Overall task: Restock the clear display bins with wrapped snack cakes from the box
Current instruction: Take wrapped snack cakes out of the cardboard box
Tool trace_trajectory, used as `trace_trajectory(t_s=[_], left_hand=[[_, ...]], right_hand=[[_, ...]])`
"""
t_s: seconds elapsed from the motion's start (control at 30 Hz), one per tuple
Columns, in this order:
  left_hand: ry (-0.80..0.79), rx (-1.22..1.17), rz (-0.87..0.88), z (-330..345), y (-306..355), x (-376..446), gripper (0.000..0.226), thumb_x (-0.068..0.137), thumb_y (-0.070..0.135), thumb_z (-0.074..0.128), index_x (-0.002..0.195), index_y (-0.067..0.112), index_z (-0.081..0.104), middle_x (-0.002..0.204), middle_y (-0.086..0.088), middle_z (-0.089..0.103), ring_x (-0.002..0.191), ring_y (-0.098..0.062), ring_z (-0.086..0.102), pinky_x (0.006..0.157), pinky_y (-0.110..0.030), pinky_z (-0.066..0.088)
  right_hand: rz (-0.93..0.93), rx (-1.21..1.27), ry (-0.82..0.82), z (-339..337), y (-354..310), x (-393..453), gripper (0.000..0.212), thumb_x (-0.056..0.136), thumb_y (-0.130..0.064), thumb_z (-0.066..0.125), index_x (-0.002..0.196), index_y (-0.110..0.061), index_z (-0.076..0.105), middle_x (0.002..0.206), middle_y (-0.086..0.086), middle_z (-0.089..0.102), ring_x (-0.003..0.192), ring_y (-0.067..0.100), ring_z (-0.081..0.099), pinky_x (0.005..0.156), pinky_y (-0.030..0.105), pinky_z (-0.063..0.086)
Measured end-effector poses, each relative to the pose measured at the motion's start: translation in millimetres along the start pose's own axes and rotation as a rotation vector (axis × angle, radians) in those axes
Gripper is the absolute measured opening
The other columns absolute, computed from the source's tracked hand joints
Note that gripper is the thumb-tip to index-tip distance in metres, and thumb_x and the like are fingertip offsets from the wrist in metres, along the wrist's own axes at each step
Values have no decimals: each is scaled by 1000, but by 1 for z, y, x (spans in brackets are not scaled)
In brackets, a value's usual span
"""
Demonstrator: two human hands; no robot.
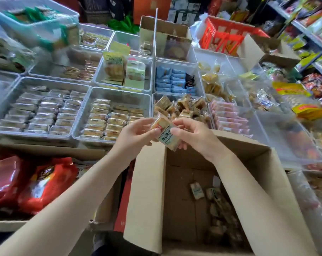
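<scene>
Hands, left hand (138, 133) and right hand (193, 137), grip wrapped snack cakes (164, 133) mid-frame above my box (147, 191), loose cakes (217, 206) inside; brown-cake bin (182, 108) just beyond.

- A small snack shop.
- Clear display bins (117, 93) sit side by side, each holding rows of wrapped cakes and biscuits.
- Shelves (311, 34) at right are crowded with bright packets.
- An open cardboard box (147, 182) of stock and red snack bags (46, 183) stand nearby.

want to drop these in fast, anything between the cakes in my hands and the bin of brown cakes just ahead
Nothing visible. Both hands hold the wrapped cakes right at the near edge of that bin, which is open-topped.
</scene>
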State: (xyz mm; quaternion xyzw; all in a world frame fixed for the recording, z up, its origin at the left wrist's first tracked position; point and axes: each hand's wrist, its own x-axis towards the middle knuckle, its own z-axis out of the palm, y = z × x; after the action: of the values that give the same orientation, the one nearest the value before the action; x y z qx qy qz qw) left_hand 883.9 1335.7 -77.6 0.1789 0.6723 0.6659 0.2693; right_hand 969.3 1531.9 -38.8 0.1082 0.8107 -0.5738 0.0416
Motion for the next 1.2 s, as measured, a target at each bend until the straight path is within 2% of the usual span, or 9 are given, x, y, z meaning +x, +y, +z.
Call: trace_trajectory(t_s=[0.1,0.27,0.4,0.47,0.6,0.7,0.8,0.97,1.2], left_hand=[[23,-256,-36,-54,-7,9,62,75,31,82,131,10,62,114,-19,72,101,-30,71,82,-33,60],[86,-332,-15,-131,-27,23,56,71,22,83,123,14,64,109,-10,74,99,-27,71,86,-36,61],[126,-393,-16,-182,-45,42,71,61,32,89,124,16,63,123,-20,66,103,-28,70,86,-33,59],[119,-354,-29,-204,-57,54,80,57,43,95,126,19,63,127,-19,65,108,-29,69,93,-40,57],[223,87,-10,-230,-86,89,60,85,32,80,139,28,55,137,3,60,120,-15,61,106,-43,50],[287,709,-25,-250,-118,109,66,98,36,62,155,17,35,158,-2,38,144,-17,35,119,-36,31],[183,1028,-105,-262,-156,113,70,102,45,43,161,17,17,166,-6,22,153,-21,18,124,-44,22],[183,1153,-129,-255,-162,114,69,104,48,24,162,17,5,169,-5,11,156,-20,7,124,-44,17],[140,1180,-171,-256,-165,116,66,105,44,20,161,14,3,169,-7,11,156,-23,7,123,-47,20]], right_hand=[[70,172,13,39,-20,33,39,99,-47,55,123,-16,62,106,17,68,85,20,62,68,31,51],[345,337,11,107,-40,97,53,94,-58,56,125,-16,60,110,14,67,95,23,66,82,38,56],[472,414,-20,147,-49,143,36,96,-47,60,115,-17,65,105,16,66,88,25,69,79,36,59],[480,505,12,162,-51,163,26,98,-37,60,110,-14,65,97,14,68,81,22,69,73,32,60],[519,564,171,178,-33,210,20,97,-25,64,105,-7,65,98,15,69,87,25,69,67,29,61],[548,641,300,177,-12,249,24,96,-23,66,111,-5,62,107,18,68,91,27,68,80,35,60],[574,586,391,172,3,290,23,94,-22,68,109,-6,63,115,18,68,99,28,67,93,39,57],[619,483,499,174,22,355,24,92,-23,71,110,-10,63,112,9,69,100,23,69,87,38,59],[691,258,463,200,51,420,36,88,-31,76,115,-11,62,114,1,62,107,22,59,100,41,50]])
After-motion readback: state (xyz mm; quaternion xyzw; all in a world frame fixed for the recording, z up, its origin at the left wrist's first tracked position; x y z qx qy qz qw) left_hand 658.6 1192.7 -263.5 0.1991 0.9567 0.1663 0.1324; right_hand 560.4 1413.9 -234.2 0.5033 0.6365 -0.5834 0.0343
